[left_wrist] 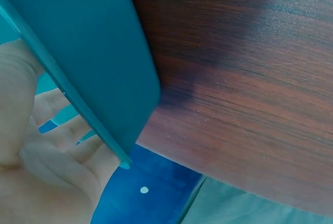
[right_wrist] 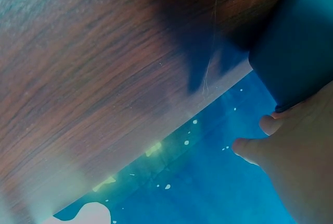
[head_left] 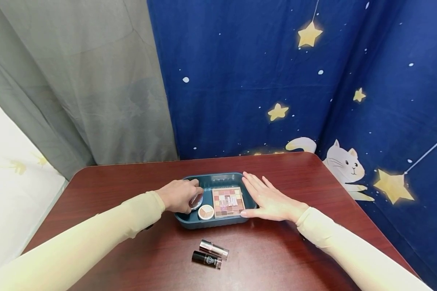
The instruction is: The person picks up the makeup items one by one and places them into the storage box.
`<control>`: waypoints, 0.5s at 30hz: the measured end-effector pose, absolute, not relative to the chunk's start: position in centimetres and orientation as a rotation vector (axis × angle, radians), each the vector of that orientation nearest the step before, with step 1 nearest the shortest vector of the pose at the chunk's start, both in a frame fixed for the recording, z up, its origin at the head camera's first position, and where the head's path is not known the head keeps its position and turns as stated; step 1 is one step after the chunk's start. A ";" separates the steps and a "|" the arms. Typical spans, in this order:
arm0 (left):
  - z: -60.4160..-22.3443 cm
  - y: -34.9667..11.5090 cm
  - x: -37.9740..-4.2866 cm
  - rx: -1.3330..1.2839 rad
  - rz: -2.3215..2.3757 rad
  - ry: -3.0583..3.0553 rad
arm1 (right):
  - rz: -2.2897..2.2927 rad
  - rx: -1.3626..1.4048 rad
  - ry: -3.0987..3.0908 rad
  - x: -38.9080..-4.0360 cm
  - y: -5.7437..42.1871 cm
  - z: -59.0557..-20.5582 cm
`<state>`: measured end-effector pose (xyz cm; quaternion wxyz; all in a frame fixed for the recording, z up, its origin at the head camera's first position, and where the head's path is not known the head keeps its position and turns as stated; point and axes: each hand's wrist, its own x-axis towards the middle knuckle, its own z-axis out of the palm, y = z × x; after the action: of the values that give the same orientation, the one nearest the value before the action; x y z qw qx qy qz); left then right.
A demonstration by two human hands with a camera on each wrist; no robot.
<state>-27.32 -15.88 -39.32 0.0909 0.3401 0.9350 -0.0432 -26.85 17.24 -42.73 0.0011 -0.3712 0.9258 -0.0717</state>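
Note:
A dark teal tray stands on the table. My left hand reaches over its left rim, with thumb and curled fingers around a shiny round compact inside. The left wrist view shows this hand behind the tray's outer wall; the compact is hidden there. Beside the compact lies a small round three-colour pan. Right of it is a square eyeshadow palette with many shades. My right hand rests on the tray's right rim, fingers straight, thumb near the palette's corner.
On the reddish-brown table, in front of the tray, two small tubes lie side by side: a silver-pink one and a black one. A grey curtain and a starry blue curtain hang behind the table's far edge.

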 end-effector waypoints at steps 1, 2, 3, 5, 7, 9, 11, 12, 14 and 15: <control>-39.3 -15.8 -27.4 1.008 -0.127 2.775 | -0.224 -1.160 2.906 -26.8 17.3 -42.7; -39.4 -15.8 -27.4 1.006 -0.126 2.770 | -0.225 -1.151 2.904 -26.8 17.3 -42.7; -39.4 -15.8 -27.5 1.004 -0.125 2.766 | -0.229 -1.149 2.902 -26.8 17.3 -42.7; -39.5 -15.8 -27.6 1.004 -0.124 2.759 | -0.231 -1.141 2.898 -26.8 17.3 -42.7; -39.6 -15.8 -27.6 1.009 -0.120 2.754 | -0.233 -1.133 2.893 -26.8 17.3 -42.7; -39.7 -15.8 -27.7 1.014 -0.118 2.750 | -0.229 -1.130 2.892 -26.8 17.3 -42.7; -39.8 -15.8 -27.7 1.020 -0.118 2.746 | -0.225 -1.124 2.891 -26.9 17.3 -42.7; -39.9 -15.8 -27.7 1.022 -0.120 2.746 | -0.225 -1.125 2.892 -26.9 17.3 -42.7; -39.9 -15.8 -27.7 1.022 -0.125 2.743 | -0.226 -1.122 2.891 -26.9 17.3 -42.7; -39.9 -15.8 -27.8 1.021 -0.127 2.742 | -0.225 -1.122 2.891 -26.9 17.3 -42.7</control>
<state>-27.78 -15.77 -39.93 0.1060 0.3466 0.9310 -0.0432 -26.86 17.26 -42.71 0.0160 -0.3609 0.9297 -0.0722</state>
